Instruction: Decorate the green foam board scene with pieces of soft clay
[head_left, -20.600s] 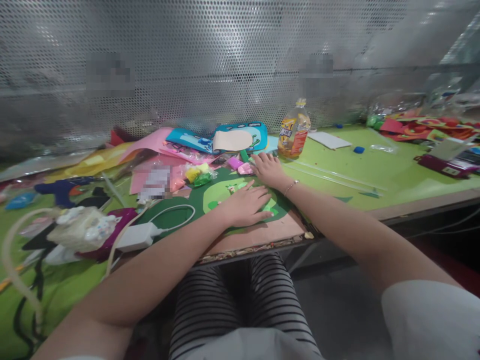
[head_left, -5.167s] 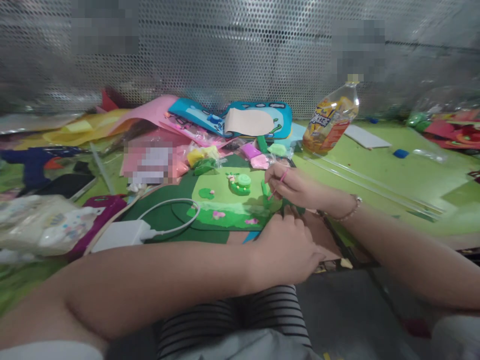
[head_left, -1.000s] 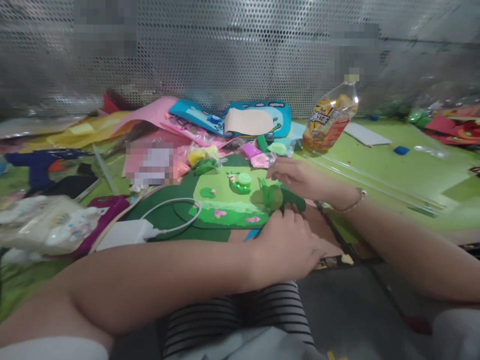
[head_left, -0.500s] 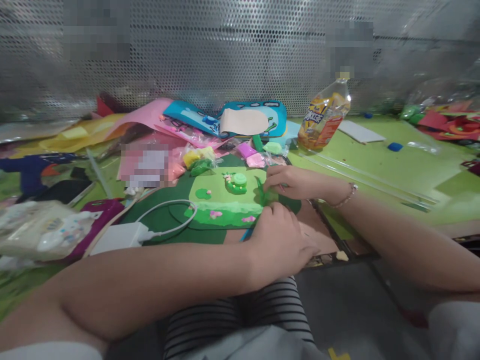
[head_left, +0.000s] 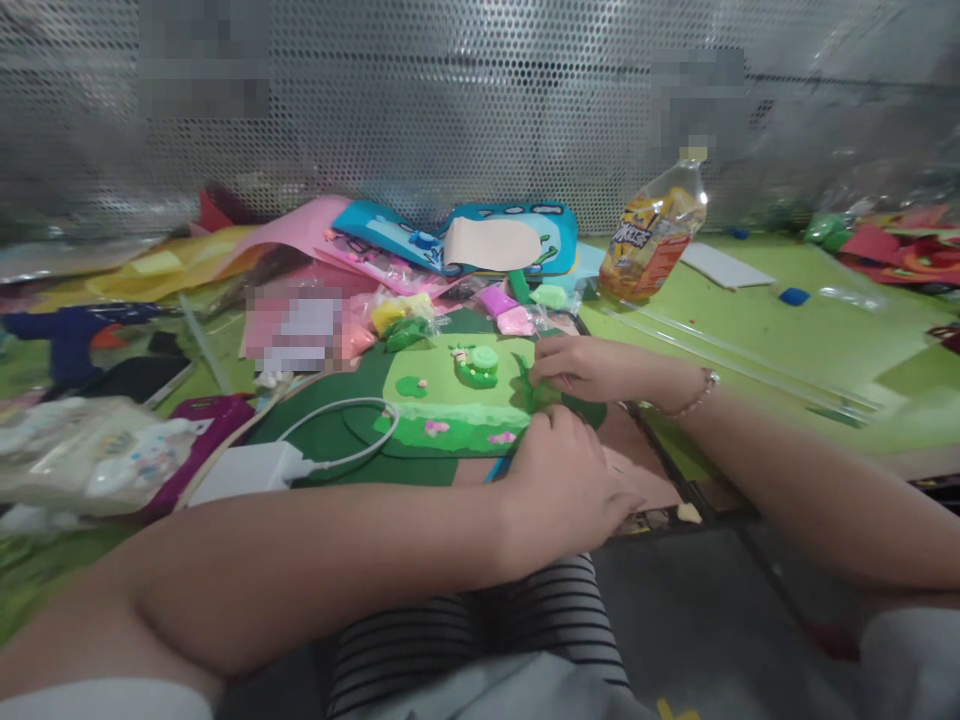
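– Bent and close together, the fingers (head_left: pixel 553 430) of our left hand (head_left: pixel 559 485) lie over the lower right corner of the green board (head_left: pixel 442 348). Do we see anything in them?

– We cannot tell; their tips are hidden from us. Our right hand (head_left: pixel 592 368), just beyond, has thumb and fingers drawn in at the green clay blades (head_left: pixel 525 378) on the board's right side. Whether they pinch a blade or only touch it, we cannot say.

– Shall we count, starting from the far left?

– One blue glue gun (head_left: pixel 69 338), one dark phone (head_left: pixel 139 378), one white power adapter (head_left: pixel 247 468) and one white cable (head_left: pixel 356 402), its loop crossing the board's left edge.

– And on the board, which lies flat in front of us?

– One round lily pad (head_left: pixel 410 386) with one pink dot, one snail (head_left: pixel 482 362) near the middle, and two pink flowers along the grass strip (head_left: pixel 469 425), one left of the snail and one a little right of it.

– Past our hands?

– One bottle (head_left: pixel 654 240) with a yellow label, one white panel (head_left: pixel 727 265) and one blue lump (head_left: pixel 793 297), all lying or standing on the bright green table (head_left: pixel 780 345).
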